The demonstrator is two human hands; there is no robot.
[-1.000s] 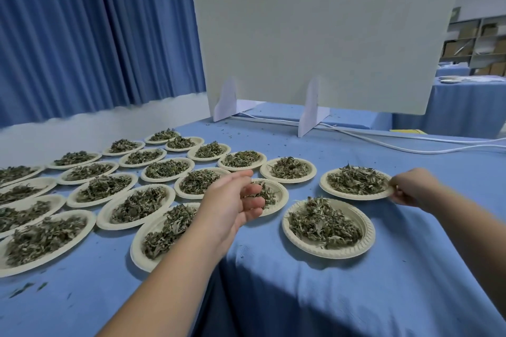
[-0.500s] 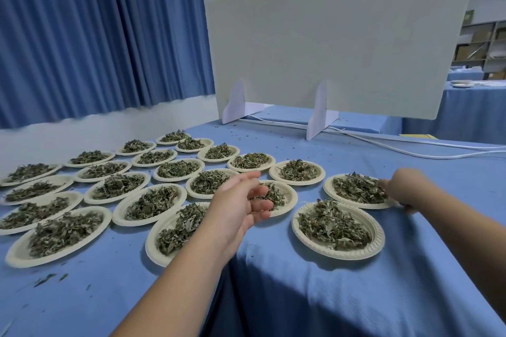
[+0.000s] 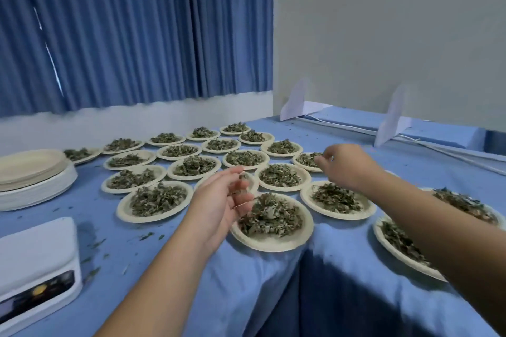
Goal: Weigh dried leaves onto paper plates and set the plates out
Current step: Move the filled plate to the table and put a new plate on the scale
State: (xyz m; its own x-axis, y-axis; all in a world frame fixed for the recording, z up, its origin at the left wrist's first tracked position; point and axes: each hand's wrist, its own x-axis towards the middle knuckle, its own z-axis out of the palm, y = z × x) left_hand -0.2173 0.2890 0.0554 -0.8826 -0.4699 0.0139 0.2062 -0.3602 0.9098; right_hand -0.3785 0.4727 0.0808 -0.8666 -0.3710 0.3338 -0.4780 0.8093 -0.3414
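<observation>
A room hung with blue curtains [image 3: 109,30]. A table [image 3: 246,295] under a blue cloth fills the view, and a white board [image 3: 397,49] stands at its far edge. About two dozen paper plates [image 3: 123,210] lie in close rows on the cloth, each holding a small heap of dried leaves [image 3: 271,217]. A stack of unused plates [image 3: 32,172] sits at far left. A white scale [image 3: 35,254] is at the near left corner, with leaf crumbs scattered beside it.

The left hand [image 3: 224,202] hovers just over the nearest plate [image 3: 273,246]. Its fingers are loosely curved and appear to hold nothing. The right hand [image 3: 347,165] reaches further in, its fingertips bunched at the edge of a far plate [image 3: 297,163]. Whether they pinch the rim, pinch a leaf, or only touch it cannot be told.

These plates are probably very light and thin, so they may bend if lifted by one edge. The leaves look dry, loose and brittle, likely to slide off at any tilt. The safest hold would be at the rim, thumb on top and fingers underneath, keeping the plate level.
</observation>
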